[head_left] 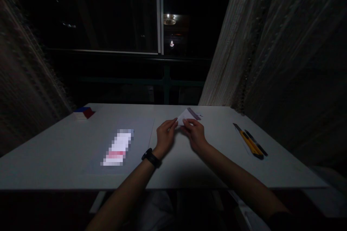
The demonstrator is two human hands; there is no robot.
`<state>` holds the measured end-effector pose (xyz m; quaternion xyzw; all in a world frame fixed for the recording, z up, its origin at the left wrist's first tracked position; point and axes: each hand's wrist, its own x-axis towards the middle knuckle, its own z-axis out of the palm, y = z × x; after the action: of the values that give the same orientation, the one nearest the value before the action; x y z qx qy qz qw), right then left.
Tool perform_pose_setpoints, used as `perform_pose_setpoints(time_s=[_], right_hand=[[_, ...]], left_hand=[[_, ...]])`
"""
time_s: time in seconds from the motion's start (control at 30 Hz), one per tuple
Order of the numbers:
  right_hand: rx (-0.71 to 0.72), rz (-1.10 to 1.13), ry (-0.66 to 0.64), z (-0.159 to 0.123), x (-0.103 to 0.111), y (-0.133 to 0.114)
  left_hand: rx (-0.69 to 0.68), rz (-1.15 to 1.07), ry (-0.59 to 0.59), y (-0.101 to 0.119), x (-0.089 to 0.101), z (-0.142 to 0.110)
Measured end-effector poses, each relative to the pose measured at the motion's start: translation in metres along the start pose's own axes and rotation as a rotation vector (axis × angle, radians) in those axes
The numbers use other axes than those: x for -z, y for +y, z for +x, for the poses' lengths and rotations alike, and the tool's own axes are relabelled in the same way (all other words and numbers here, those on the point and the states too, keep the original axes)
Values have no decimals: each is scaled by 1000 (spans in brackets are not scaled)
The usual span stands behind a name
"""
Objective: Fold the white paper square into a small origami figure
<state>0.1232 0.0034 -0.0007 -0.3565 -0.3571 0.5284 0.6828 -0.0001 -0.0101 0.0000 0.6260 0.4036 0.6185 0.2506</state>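
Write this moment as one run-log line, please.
left hand: pinching white paper | right hand: pinching white paper | table, left side: lit phone, coloured block | right side: yellow cutter, black pen

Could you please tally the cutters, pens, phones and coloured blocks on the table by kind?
Yellow cutter: 1
Black pen: 1
Phone: 1
Red, blue and white block: 1
Total: 4

Lit phone [118,147] is lying left of the fingers [174,121]; coloured block [83,113] is sitting farther left. Yellow cutter [247,142] and pen [256,143] are lying right.
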Motion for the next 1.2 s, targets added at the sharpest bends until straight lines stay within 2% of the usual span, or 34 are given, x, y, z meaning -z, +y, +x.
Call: perform_pose_setpoints(time_s=[0.13,0.27,0.7,1.2], right_hand=[[-27,70,29,-2,-14,0],[-8,109,66,-1,-22,4],[59,79,143,-4,-22,11],[176,-53,191,-6,-21,11]], left_hand=[[-35,44,73,-1,2,1],[-31,56,99,0,2,2],[-58,49,45,0,-3,-1],[-129,95,49,-4,-6,-5]])
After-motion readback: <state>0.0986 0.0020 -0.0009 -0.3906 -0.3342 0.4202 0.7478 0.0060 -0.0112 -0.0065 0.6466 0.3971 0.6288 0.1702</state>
